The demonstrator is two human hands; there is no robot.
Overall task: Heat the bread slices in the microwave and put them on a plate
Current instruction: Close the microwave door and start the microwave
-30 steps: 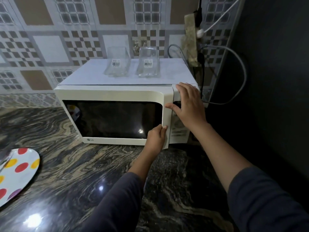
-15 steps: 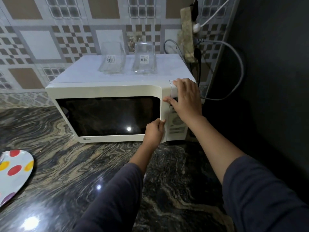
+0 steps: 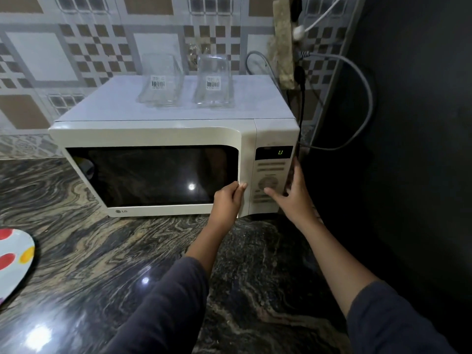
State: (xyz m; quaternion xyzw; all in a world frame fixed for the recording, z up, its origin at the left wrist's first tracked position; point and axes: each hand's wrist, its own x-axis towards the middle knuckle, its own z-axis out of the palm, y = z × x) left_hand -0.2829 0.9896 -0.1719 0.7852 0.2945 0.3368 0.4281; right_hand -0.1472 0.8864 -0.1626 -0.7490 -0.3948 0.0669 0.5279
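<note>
A white microwave [image 3: 153,135] stands on the dark marble counter, its door flush against the body. My left hand [image 3: 228,200] curls around the door's right edge low down. My right hand [image 3: 293,198] is spread open over the lower part of the control panel [image 3: 270,175], thumb on the panel, fingers along the right side. The display [image 3: 280,152] glows green. A white plate with red and yellow dots [image 3: 12,261] lies at the far left, partly cut off. No bread slices are visible; the dark door window hides the inside.
Two clear glass containers [image 3: 161,83] [image 3: 213,81] with barcode labels stand on top of the microwave. Grey and white cables [image 3: 362,98] hang at the right by a dark wall. A tiled wall is behind. The marble counter [image 3: 102,251] stretches in front.
The door went from slightly ajar to flush against the body. My right hand slid down from the top right corner to the lower control panel, uncovering the display. The view moved closer.
</note>
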